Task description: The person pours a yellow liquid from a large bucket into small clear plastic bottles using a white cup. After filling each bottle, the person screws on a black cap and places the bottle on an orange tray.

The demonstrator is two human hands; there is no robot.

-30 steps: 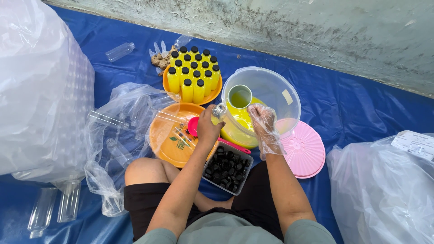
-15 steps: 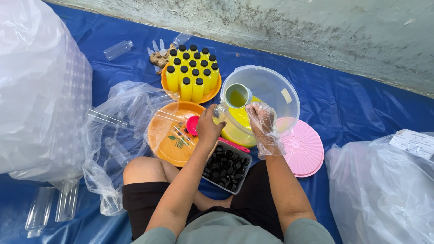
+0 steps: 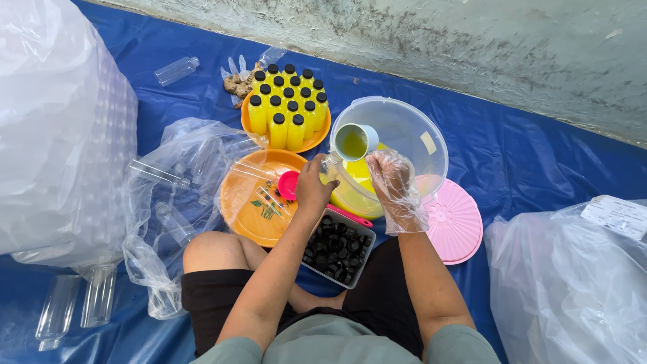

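My left hand [image 3: 312, 191] grips a small clear bottle [image 3: 329, 166] at the near rim of a clear plastic tub [image 3: 426, 128] holding yellow liquid. My right hand [image 3: 399, 191], in a thin clear glove, holds a white cup [image 3: 355, 142] of yellow liquid tilted just above the bottle's mouth. A pink funnel [image 3: 288, 185] lies on the orange tray [image 3: 251, 202] beside my left hand. Below my hands sits a small box of black caps [image 3: 337, 247].
An orange dish [image 3: 317, 138] behind holds several capped yellow bottles [image 3: 286, 108]. A pink lid [image 3: 453, 221] lies right of the tub. Bags of empty clear bottles [image 3: 60, 135] stand left, with loose ones [image 3: 176, 69] on the blue tarp. Another bag [image 3: 573, 283] is right; a concrete wall runs behind.
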